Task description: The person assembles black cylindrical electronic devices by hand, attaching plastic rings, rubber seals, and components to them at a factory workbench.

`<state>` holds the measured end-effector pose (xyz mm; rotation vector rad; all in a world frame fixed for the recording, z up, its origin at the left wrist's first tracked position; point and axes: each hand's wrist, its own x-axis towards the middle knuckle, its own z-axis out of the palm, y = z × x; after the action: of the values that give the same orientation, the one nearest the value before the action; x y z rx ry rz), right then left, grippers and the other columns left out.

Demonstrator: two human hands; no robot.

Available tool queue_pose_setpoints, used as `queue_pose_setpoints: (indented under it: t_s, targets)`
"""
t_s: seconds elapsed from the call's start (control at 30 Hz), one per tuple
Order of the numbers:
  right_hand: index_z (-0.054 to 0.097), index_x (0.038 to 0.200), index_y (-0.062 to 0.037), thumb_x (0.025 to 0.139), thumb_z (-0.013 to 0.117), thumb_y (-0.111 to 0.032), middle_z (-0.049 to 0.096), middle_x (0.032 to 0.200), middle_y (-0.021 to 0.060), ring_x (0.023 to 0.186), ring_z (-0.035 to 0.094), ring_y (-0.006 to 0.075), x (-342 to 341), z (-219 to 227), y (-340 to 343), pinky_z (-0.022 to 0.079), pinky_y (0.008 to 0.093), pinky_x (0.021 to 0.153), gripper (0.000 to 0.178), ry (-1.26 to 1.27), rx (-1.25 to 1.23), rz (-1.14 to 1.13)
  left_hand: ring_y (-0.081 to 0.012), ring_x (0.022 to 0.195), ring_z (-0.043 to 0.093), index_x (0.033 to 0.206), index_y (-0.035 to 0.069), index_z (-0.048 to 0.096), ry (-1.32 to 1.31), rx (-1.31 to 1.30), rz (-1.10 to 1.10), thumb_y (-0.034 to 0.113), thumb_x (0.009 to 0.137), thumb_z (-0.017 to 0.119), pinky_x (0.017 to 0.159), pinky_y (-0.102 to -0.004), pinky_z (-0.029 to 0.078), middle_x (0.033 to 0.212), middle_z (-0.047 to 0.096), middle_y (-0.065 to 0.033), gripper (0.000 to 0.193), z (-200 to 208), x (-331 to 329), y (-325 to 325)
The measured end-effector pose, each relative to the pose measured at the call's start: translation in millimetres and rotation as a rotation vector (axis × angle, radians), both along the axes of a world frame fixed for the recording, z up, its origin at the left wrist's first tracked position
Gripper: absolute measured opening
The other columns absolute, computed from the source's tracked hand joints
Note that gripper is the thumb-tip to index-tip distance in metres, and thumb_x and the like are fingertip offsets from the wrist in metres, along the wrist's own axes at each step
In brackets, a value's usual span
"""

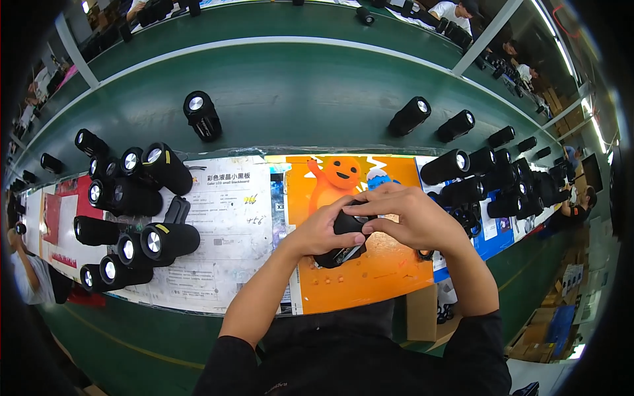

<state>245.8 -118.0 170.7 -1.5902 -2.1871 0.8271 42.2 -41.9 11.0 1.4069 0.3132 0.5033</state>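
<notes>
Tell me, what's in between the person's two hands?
A black thing is between the left hand and the right hand; both touch it. The head view shows it.

Tube lights [561, 51] glare white at upper right. Soft glare spots the orange sheet [389, 280]. Edges bow strongly toward the dark, blurred rim.

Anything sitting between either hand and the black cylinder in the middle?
Nothing visible: the left hand and right hand are both directly on the black cylinder. The other cylinders are off to the sides and beyond, none between.
</notes>
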Motion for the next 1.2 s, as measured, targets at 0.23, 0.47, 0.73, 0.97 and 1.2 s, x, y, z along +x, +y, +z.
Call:
queue_pose_setpoints:
  t_s: [0.23, 0.47, 0.73, 0.97, 1.2]
  targets:
    - [0.081, 0.140, -0.0150, 0.089, 0.089, -0.013, 0.081, 0.129, 0.0157, 0.116, 0.073, 0.0354, -0.9, 8.8, -2.3, 0.059, 0.0451, 0.105, 0.052, -0.011, -0.036, 0.005, -0.0221, 0.128, 0.067, 0.158, 0.004, 0.054, -0.024, -0.102, -0.085, 0.054, 0.089, 0.092, 0.111, -0.0372, 0.054, 0.143, 0.066, -0.0115, 0.094, -6.8, 0.6, 2.6]
    - [0.066, 0.151, -0.0120, 0.090, 0.094, -0.031, 0.074, 0.129, 0.0141, 0.123, 0.070, 0.0353, -14.6, 10.5, -35.0, 0.058, 0.0461, 0.106, 0.069, -0.018, -0.037, -0.070, -0.0203, 0.126, 0.066, 0.154, 0.007, 0.061, -0.044, -0.114, -0.125, 0.054, 0.101, 0.080, 0.112, -0.0365, 0.051, 0.137, 0.070, -0.0101, 0.073, 5.1, -10.4, -9.2]
    - [0.064, 0.084, -0.0060, 0.105, 0.071, -0.009, 0.064, 0.082, 0.0020, 0.066, 0.055, 0.0133, -26.3, 34.3, -17.6, 0.044, 0.0290, 0.064, 0.023, 1.543, 0.137, -0.031, -0.0207, 0.109, 0.072, 0.127, 0.003, 0.071, -0.136, 0.059, -0.011, 0.065, 0.091, 0.080, 0.099, -0.0355, 0.057, 0.116, 0.075, -0.0084, 0.072, -7.3, -25.0, -31.3]
    - [0.050, 0.082, -0.0056, 0.111, 0.057, -0.010, 0.046, 0.063, 0.0001, 0.056, 0.043, 0.0104, -42.3, -35.2, -14.1, 0.034, 0.0317, 0.053, 0.030, 1.515, 0.147, -0.131, -0.0205, 0.113, 0.072, 0.137, 0.000, 0.066, -0.195, -0.249, 0.019, 0.072, 0.090, 0.083, 0.102, -0.0375, 0.058, 0.120, 0.073, -0.0093, 0.087, -14.5, -27.1, -23.8]
    - [0.062, 0.121, -0.0074, 0.119, 0.057, -0.027, 0.068, 0.108, 0.0061, 0.096, 0.065, 0.0167, -23.4, -133.2, -38.3, 0.054, 0.0326, 0.088, 0.020, 1.018, 0.130, -0.547, -0.0310, 0.099, 0.080, 0.144, 0.005, 0.059, -0.301, -0.464, 0.186, 0.068, 0.083, 0.093, 0.086, -0.0452, 0.070, 0.111, 0.076, -0.0181, 0.095, -0.1, -15.7, -4.9]
